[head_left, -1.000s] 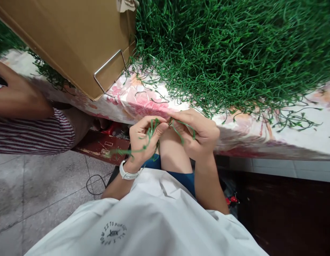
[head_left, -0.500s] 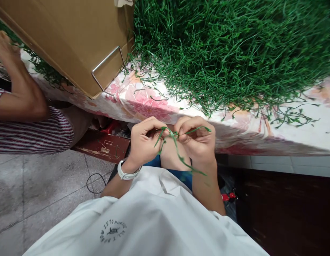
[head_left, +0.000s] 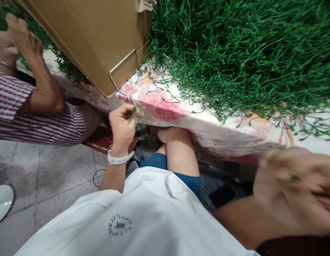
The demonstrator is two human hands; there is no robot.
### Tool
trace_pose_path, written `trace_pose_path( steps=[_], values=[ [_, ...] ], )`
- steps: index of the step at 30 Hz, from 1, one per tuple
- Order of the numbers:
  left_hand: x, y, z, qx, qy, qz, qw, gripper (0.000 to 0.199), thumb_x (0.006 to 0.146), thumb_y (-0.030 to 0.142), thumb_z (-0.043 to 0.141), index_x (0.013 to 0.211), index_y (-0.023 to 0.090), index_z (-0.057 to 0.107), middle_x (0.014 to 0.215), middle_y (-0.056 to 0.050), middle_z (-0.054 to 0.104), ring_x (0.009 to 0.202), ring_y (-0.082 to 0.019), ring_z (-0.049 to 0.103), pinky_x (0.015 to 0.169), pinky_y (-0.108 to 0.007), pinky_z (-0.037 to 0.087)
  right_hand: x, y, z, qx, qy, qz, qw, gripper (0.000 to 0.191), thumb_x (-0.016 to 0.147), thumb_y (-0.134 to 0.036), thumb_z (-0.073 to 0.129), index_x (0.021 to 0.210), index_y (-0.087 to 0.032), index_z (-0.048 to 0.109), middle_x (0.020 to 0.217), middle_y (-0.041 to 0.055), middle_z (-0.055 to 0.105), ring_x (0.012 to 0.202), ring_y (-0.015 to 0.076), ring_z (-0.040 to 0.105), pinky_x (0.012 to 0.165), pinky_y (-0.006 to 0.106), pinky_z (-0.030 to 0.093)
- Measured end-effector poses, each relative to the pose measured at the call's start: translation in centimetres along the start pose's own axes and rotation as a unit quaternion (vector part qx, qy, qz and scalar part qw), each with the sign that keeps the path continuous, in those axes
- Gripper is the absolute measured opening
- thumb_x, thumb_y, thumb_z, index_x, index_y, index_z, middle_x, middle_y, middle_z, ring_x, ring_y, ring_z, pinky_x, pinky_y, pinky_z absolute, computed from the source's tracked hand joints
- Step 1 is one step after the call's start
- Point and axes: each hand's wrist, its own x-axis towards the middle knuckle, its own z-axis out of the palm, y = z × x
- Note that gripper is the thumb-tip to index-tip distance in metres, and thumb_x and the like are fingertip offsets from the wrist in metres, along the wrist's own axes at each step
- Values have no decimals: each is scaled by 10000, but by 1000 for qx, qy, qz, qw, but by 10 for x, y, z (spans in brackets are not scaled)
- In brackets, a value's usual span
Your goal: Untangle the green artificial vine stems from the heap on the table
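Head view: my left hand (head_left: 122,124), left of the frame's centre, has its fingers curled closed on a green sprig (head_left: 133,113), partly blurred. My right hand (head_left: 290,188), at the lower right, is badly blurred; a bit of green (head_left: 294,177) shows against it, but I cannot tell whether it grips anything. A large pile of green stems (head_left: 247,60) fills the upper right, resting on the floral cloth (head_left: 165,108) that covers the counter. Toward the upper left stands a cardboard box (head_left: 92,39), a bent metal wire (head_left: 122,63) at its lower corner.
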Motion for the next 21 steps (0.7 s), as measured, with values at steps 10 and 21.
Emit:
trace_pose_path(
  steps=[10,21],
  values=[
    [-42,25,46,-242,-270,-293,885,389,735,479,911,727,161,687,607,54,476,445,-8,236,402,-170,169,-31,24,71,66,-256,6,964,95,877,-165,762,922,-249,757,1187,81,766,1095,221,733,904,385,629],
    [-45,25,41,-150,-334,-190,911,309,821,480,843,804,176,788,747,-20,621,611,-89,496,559,-208,418,-18,18,71,81,-184,-45,979,126,812,-251,858,850,-240,738,812,46,721,737,185,684,634,322,570]
  ],
)
